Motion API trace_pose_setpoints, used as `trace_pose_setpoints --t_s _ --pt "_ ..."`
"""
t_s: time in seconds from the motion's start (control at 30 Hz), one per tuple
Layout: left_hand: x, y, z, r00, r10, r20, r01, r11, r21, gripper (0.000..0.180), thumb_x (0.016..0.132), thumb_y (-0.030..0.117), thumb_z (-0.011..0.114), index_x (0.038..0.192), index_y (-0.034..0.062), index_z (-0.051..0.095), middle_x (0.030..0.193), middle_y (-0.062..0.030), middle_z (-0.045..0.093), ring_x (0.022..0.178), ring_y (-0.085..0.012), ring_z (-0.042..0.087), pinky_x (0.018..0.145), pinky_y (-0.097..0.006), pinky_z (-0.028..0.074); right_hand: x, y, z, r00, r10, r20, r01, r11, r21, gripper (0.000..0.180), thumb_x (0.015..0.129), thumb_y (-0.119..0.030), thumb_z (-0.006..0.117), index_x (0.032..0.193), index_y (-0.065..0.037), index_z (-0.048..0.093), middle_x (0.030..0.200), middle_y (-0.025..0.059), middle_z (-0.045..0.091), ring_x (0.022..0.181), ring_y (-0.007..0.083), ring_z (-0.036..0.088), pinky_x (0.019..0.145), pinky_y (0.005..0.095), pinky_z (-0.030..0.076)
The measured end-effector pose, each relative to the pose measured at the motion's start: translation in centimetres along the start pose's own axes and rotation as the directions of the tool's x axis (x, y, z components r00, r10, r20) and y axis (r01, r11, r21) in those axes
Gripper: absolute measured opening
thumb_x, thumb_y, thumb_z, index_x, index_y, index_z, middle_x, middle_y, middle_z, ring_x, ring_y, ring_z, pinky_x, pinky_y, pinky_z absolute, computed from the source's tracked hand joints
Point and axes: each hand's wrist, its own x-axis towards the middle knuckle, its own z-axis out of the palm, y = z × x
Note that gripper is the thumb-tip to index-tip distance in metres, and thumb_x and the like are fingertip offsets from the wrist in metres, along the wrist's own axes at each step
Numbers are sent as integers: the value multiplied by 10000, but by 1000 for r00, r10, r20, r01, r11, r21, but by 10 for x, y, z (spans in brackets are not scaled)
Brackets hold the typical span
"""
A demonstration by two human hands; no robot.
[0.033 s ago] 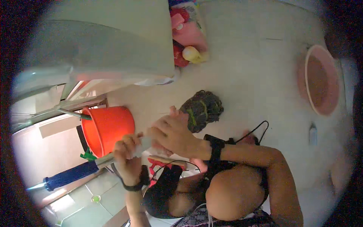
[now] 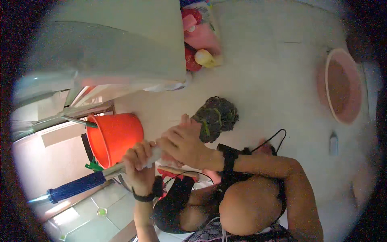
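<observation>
Orange bucket (image 2: 125,131) stands in the head view. To its lower right, the left grip (image 2: 138,169) is wrapped round a mop (image 2: 153,155). The right grip (image 2: 187,147) holds the mop too, nearer its stringy grey end (image 2: 216,119), right of the bucket. Far right of the bucket is a pink tub (image 2: 354,88).
</observation>
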Motion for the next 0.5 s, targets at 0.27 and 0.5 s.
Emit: trace_pose_setpoints --t_s 0.27,0.5 --pt "12 -28 -14 975 -70 -213 50 994 -97 311 866 287 414 595 163 326 553 22 285 541 -133 310 653 -328 310 -26 63 6 917 -4 399 -101 965 240 344 751 -245 537 1048 -75 500 969 96 534 903 283 512 724 400 410" --pt "6 -31 -13 994 98 39 -98 995 2 362 877 283 367 544 150 318 529 11 341 519 -143 350 605 -341 315 -21 74 -21 964 39 261 -121 944 307 328 716 -202 594 1003 -75 501 872 82 522 806 262 515 735 350 407"
